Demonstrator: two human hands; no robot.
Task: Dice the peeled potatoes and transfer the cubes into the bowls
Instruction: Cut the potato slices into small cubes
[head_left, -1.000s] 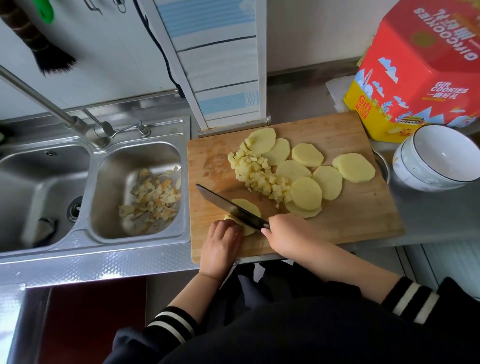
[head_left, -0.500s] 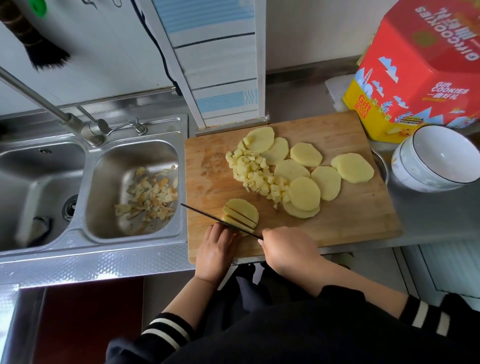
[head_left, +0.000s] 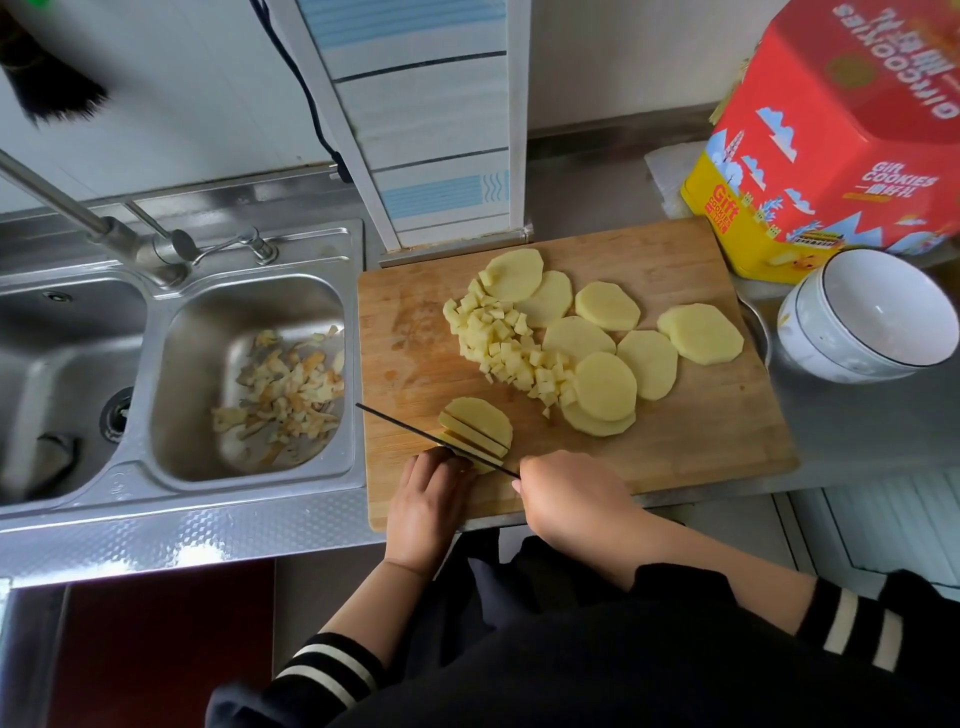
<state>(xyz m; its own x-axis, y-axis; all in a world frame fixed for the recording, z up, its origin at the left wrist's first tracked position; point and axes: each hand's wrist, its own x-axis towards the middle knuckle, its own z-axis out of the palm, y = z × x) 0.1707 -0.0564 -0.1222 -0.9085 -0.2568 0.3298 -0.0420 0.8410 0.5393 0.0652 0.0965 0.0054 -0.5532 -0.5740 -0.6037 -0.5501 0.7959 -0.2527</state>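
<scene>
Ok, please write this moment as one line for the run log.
phase: slicing | right hand: grips black knife | left hand: steadies stacked yellow potato slices | white ceramic bowl: empty

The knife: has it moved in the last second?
Yes. The knife now stands edge-on across the potato slice, nearer the person's edge of the cutting board; earlier its blade lay flatter and further up.
</scene>
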